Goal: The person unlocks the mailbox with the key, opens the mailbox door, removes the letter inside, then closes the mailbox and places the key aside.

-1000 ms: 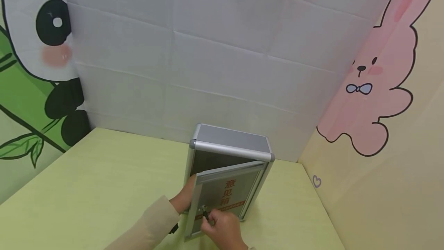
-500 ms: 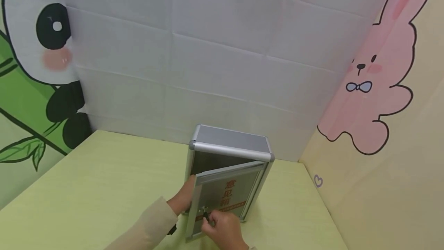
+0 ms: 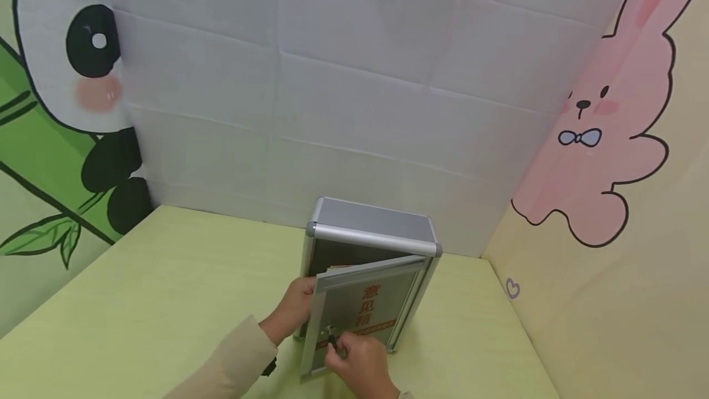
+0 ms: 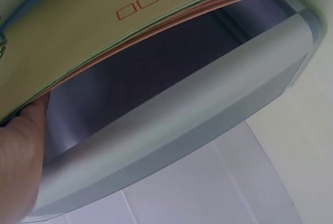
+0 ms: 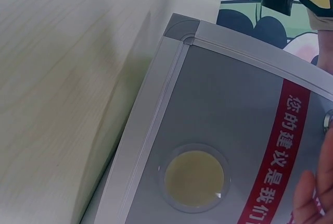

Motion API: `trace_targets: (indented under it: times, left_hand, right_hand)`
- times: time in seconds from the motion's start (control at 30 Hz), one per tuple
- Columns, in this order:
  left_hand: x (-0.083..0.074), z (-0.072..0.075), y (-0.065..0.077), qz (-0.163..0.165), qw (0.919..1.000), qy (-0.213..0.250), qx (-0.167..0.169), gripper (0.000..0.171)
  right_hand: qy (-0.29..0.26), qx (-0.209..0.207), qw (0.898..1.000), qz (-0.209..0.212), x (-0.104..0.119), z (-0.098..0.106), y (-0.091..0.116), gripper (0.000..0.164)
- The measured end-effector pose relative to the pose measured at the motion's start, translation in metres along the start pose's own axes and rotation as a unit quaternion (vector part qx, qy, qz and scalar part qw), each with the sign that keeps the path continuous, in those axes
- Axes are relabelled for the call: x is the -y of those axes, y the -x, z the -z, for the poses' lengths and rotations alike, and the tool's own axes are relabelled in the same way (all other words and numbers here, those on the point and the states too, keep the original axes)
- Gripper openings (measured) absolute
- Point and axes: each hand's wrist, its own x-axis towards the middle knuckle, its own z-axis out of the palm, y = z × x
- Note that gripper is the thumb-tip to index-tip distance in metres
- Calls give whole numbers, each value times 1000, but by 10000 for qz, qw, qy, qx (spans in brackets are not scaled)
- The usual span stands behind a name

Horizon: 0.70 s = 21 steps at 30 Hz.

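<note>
A grey metal suggestion box [image 3: 376,220] stands upright with its front door [image 3: 360,300] partly swung out. My left hand [image 3: 293,306] reaches in at the door's free edge. In the left wrist view, that hand [image 4: 21,156] grips a stack of tan envelopes [image 4: 104,41] with red printed squares, its thumb beneath and other fingers hidden. The envelopes' top edge [image 3: 339,268] shows inside the opening in the head view. My right hand [image 3: 362,362] pinches a dark-headed key [image 3: 332,342] at the door's lock [image 3: 329,330].
The box rests on a pale yellow-green table [image 3: 210,276]. Behind it rises a white panelled wall [image 3: 343,109]. A rabbit picture [image 3: 620,109] covers the right wall, a panda picture [image 3: 66,91] the left. The door has a round window [image 5: 194,178].
My left hand has drawn back slightly out of the box, and the envelopes' edge now shows in the opening. The right hand stays at the key; the door has barely moved.
</note>
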Motion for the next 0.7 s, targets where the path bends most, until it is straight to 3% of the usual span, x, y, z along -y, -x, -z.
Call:
trace_targets:
  times: [0.37,0.53,0.7]
  left_hand:
    - [-2,2,3,371,9992,62,-156,21]
    - [-2,5,8,542,9974,-113,-463,20]
    - [-4,8,12,730,9942,-351,-703,19]
  right_hand:
    - [-86,138,9997,-176,0,-1,2,35]
    - [-57,164,9997,-170,-1,0,1,31]
    - [-89,503,9979,-404,-1,0,1,36]
